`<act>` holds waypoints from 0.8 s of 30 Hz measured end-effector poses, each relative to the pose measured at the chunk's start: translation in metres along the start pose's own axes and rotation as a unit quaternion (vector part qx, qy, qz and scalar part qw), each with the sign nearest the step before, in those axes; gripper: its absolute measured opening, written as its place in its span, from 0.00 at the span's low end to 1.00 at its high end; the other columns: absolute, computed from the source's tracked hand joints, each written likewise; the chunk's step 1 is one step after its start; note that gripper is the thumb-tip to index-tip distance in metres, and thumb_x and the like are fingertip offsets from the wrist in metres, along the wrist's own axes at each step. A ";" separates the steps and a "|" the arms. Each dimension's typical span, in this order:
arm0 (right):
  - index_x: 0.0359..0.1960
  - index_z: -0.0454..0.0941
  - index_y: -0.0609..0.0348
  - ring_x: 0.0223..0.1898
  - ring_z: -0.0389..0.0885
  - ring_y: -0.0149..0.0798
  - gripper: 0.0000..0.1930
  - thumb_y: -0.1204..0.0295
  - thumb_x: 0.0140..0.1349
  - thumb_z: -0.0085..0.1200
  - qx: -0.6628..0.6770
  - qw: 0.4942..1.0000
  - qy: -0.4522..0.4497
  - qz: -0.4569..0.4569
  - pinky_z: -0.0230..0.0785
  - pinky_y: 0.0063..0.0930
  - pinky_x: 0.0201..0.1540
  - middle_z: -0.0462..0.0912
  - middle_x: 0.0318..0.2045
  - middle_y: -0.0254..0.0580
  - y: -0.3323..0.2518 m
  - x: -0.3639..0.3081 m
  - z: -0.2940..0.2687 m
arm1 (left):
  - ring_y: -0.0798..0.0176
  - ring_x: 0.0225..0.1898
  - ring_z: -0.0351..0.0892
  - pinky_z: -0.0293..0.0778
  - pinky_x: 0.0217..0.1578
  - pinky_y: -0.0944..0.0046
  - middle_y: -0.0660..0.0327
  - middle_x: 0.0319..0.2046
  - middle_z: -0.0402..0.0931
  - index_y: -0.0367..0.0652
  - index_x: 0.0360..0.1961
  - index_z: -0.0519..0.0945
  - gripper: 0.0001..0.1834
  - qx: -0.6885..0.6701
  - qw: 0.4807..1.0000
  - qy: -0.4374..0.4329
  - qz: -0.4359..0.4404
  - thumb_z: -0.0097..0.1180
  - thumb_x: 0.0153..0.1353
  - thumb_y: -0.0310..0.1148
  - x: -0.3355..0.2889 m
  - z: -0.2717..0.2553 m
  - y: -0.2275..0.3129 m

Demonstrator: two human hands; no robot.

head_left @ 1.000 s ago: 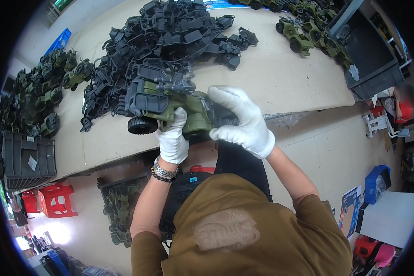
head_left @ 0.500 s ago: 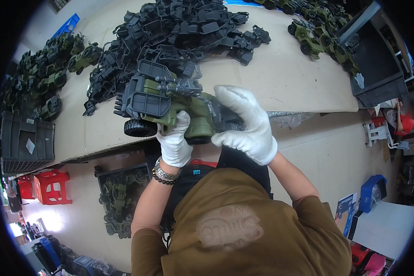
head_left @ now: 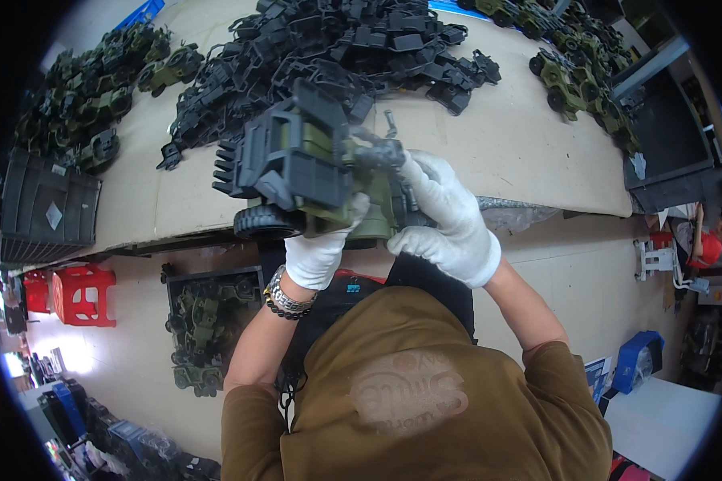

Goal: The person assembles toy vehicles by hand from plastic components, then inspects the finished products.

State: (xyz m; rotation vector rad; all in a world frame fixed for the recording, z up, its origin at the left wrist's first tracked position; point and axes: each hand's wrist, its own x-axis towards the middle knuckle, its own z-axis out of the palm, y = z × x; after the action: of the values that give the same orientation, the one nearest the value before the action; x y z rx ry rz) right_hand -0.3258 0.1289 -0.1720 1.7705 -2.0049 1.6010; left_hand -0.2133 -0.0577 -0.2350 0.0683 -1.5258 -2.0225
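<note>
A green and dark grey toy military vehicle (head_left: 309, 164) with a black wheel is held up at the table's near edge. Its rear rack faces up and is somewhat blurred. My left hand (head_left: 317, 258), in a white glove, grips its lower side next to the wheel. My right hand (head_left: 451, 224), also gloved in white, closes round the vehicle's right end, with fingers on top and thumb below. The hand hides part of that end. Beyond the vehicle lies a large heap of dark grey plastic parts (head_left: 345, 60).
Green toy vehicles are heaped on the table (head_left: 529, 160) at left (head_left: 88, 96) and far right (head_left: 573, 84). Grey crates stand at left (head_left: 52, 204) and right (head_left: 674, 176). A crate of green vehicles (head_left: 208, 321) sits below, near a red stool (head_left: 84, 295).
The toy vehicle has tilted, with its rear rack turned more upward, while both hands keep hold of it. The whole view has shifted slightly, moving the tabletop heaps to the right.
</note>
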 end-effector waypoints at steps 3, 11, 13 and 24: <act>0.70 0.64 0.70 0.53 0.75 0.65 0.39 0.54 0.65 0.60 -0.033 0.998 -0.008 -0.054 0.68 0.42 0.60 0.73 0.56 0.67 0.009 0.003 0.007 | 0.67 0.47 0.83 0.81 0.47 0.64 0.61 0.52 0.81 0.40 0.54 0.79 0.18 0.207 0.970 -0.054 0.113 0.67 0.63 0.28 -0.001 -0.009 -0.001; 0.71 0.60 0.74 0.64 0.74 0.58 0.63 0.50 0.35 0.81 -0.060 0.998 0.012 0.032 0.64 0.42 0.67 0.72 0.64 0.62 -0.042 0.029 0.017 | 0.62 0.44 0.84 0.81 0.49 0.58 0.57 0.48 0.82 0.43 0.58 0.76 0.22 -0.368 0.899 0.156 -0.176 0.56 0.72 0.47 0.008 0.025 0.046; 0.69 0.61 0.75 0.63 0.75 0.54 0.63 0.49 0.35 0.83 -0.105 0.986 0.130 -0.026 0.66 0.43 0.67 0.72 0.63 0.61 -0.036 0.026 0.060 | 0.58 0.44 0.84 0.82 0.49 0.54 0.56 0.45 0.82 0.44 0.55 0.76 0.24 -0.544 0.803 0.132 -0.207 0.54 0.72 0.52 0.000 0.035 0.061; 0.53 0.75 0.71 0.53 0.79 0.52 0.40 0.52 0.47 0.77 0.094 0.993 0.018 -0.064 0.71 0.43 0.57 0.79 0.51 0.58 -0.035 0.063 0.163 | 0.57 0.48 0.81 0.78 0.52 0.55 0.58 0.47 0.81 0.46 0.53 0.78 0.29 -0.611 0.679 0.353 -0.205 0.47 0.71 0.62 -0.057 -0.029 0.082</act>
State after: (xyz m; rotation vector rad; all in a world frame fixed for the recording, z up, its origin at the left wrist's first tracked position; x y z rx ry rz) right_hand -0.2296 -0.0204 -0.1885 1.8717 -1.7357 1.8183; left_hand -0.1208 -0.0677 -0.1895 0.5979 0.5022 -2.4850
